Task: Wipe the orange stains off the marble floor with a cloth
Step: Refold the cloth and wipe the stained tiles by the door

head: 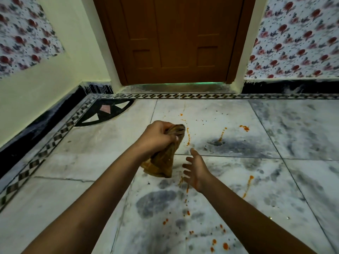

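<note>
Orange stains [244, 128] lie scattered over the marble floor [293, 143], and as far as this view shows, none of them has been wiped yet. A mustard-brown cloth [163, 162] hangs bunched from the left hand [156, 137], whose fingers are curled tight round its upper end; the lower folds droop above the floor, and I cannot tell whether they touch it. The right hand [195, 171] sits just beside the cloth's hanging end with its fingers spread wide and nothing in them, palm turned toward the fabric.

The marks run in several groups. Small dots and a streak [188, 138] sit near the cloth, toward the floor's far edge by the wooden door [174, 39]. A thin streak [222, 134] and a blot lie further right. A long drip [247, 186] trails toward the right side. A line of drops [186, 195] runs down under the right hand, and a cluster of spots [218, 242] lies at the near edge.

My judgement is that the task is at its very start: the cloth is in hand but not yet spread or pressed flat, and every visible patch is left to clean.
</note>
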Tool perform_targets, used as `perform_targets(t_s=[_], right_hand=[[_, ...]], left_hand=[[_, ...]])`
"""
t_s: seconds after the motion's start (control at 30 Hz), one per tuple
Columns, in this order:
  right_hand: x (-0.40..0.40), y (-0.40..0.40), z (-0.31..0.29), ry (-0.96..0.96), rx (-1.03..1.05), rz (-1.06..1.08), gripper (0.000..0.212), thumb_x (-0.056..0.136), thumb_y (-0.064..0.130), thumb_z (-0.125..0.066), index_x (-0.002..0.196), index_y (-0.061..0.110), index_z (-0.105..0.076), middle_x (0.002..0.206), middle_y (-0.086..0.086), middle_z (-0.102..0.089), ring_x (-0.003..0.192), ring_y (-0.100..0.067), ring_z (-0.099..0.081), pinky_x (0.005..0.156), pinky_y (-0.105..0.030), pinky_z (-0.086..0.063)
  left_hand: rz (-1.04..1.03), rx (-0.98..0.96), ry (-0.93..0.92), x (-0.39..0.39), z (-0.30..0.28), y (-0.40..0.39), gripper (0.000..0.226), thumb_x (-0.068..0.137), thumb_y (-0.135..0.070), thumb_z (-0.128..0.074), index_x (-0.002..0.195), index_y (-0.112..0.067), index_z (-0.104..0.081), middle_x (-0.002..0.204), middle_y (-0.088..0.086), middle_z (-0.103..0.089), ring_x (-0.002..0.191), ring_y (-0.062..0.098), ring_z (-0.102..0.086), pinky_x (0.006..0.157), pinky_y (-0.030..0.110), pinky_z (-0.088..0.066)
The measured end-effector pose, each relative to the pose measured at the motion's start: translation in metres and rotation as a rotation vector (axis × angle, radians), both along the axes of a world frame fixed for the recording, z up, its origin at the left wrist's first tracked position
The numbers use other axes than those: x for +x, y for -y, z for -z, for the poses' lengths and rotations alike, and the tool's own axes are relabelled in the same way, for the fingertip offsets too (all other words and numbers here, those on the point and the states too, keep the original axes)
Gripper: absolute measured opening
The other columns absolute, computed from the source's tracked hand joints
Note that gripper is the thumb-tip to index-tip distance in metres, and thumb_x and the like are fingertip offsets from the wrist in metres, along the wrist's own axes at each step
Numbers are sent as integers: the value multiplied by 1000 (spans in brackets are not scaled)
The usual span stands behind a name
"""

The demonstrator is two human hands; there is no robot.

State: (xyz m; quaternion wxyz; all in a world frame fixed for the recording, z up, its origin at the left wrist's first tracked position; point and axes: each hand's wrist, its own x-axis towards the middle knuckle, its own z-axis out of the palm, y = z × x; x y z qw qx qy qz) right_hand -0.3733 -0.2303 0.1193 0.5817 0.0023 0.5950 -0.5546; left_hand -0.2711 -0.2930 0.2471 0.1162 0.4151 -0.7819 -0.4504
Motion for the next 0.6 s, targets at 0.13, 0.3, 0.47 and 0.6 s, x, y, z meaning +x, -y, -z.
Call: perform_targets(t_s=[0.13,0.3,0.47,0.6], right_hand=[[12,-1,-1,157,-202,67,69,92,64,-25,132,13,-51,118,-15,-59,100,-34,-59,67,-36,-56],[10,-6,-13,340,-475,237,72,93,60,-21,88,14,-76,93,-16,-70,78,-32,-69,65,-39,-58],[24,-21,-28,282,-449,254,60,98,48,-20,92,14,-69,70,-6,-69,69,-26,-69,62,-34,-56],[27,-24,-33,233,-456,236,45,99,45,-17,108,21,-54,85,-2,-54,101,-25,-54,88,-42,-39]], left_hand=[[176,89,-98,-3,-17,-6,26,92,-8,-55,110,-24,-62,92,-2,-69,82,10,-65,70,22,-55],[214,263,-191,-2,-14,-4,28,92,-4,-54,109,-23,-64,105,0,-68,92,12,-66,77,19,-55],[128,362,-239,-3,-4,-3,25,92,-6,-53,109,-19,-65,101,2,-68,89,15,-65,76,21,-54],[-44,434,-265,0,7,-2,24,94,-9,-50,113,-14,-64,89,3,-68,76,13,-64,57,17,-53]])
